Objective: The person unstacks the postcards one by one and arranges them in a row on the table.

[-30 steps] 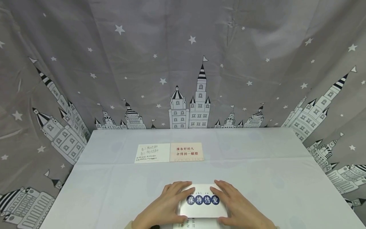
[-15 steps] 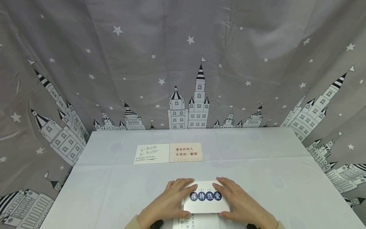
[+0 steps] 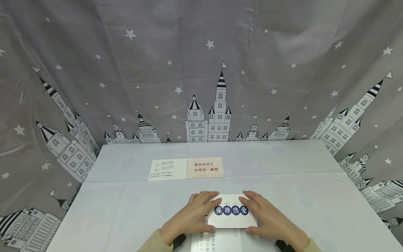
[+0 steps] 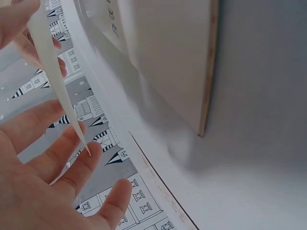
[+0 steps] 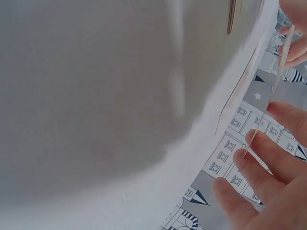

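A white card (image 3: pixel 233 221) with dark blue circles bearing white characters is held level between both hands. My left hand (image 3: pixel 196 214) grips its left end, with the thumb at the near edge and the fingers at the far side. At the right end, my right hand (image 3: pixel 267 218) holds it the same way. The left wrist view shows the card (image 4: pixel 56 86) edge-on, raised above the table. Beneath and nearer to me lies a stack of cards (image 3: pixel 217 242) with printed characters, partly covered by the held card.
Toward the back of the white-covered table (image 3: pixel 283 185), a card with handwriting (image 3: pixel 168 175) and a pinkish card with red characters (image 3: pixel 205 174) lie side by side. Behind the table hangs a grey curtain (image 3: pixel 151 45) printed with castles and stars.
Both hands have moved the blue-printed card slightly away from me and to the right. More of the stack beneath now shows. The two cards at the back stay put.
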`<state>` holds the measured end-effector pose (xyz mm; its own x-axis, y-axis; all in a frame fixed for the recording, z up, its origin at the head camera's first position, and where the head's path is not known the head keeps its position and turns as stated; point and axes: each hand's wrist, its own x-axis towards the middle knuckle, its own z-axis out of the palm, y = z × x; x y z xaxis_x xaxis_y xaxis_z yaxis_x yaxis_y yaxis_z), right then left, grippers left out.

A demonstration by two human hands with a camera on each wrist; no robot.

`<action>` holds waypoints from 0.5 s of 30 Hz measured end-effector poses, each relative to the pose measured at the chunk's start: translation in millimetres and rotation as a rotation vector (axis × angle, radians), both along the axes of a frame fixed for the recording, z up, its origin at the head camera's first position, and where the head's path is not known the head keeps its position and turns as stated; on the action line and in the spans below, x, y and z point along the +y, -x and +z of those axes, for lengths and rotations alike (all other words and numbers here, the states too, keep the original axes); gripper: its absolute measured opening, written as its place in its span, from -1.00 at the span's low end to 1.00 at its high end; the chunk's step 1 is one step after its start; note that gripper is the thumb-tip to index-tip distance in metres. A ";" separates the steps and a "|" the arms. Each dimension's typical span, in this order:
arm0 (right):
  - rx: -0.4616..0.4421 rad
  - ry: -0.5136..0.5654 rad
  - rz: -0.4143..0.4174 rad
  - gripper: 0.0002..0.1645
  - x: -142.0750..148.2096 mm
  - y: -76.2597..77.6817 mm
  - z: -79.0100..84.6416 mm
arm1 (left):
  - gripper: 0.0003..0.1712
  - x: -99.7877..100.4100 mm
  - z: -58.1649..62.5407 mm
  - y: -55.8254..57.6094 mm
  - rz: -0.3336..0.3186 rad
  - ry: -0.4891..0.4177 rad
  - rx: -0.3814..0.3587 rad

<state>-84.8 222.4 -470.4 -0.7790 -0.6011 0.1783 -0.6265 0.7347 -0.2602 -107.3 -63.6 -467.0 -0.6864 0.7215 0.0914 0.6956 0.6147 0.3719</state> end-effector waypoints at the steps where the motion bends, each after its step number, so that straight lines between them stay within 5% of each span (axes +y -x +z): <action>1: -0.003 -0.001 -0.003 -0.01 0.8 1.1 -0.1 | -0.09 1.2 -0.1 1.5 -0.001 0.003 -0.003; 15: -0.064 -0.035 -0.050 0.00 14.6 15.5 1.0 | -0.09 20.1 0.1 21.4 -0.003 0.034 0.034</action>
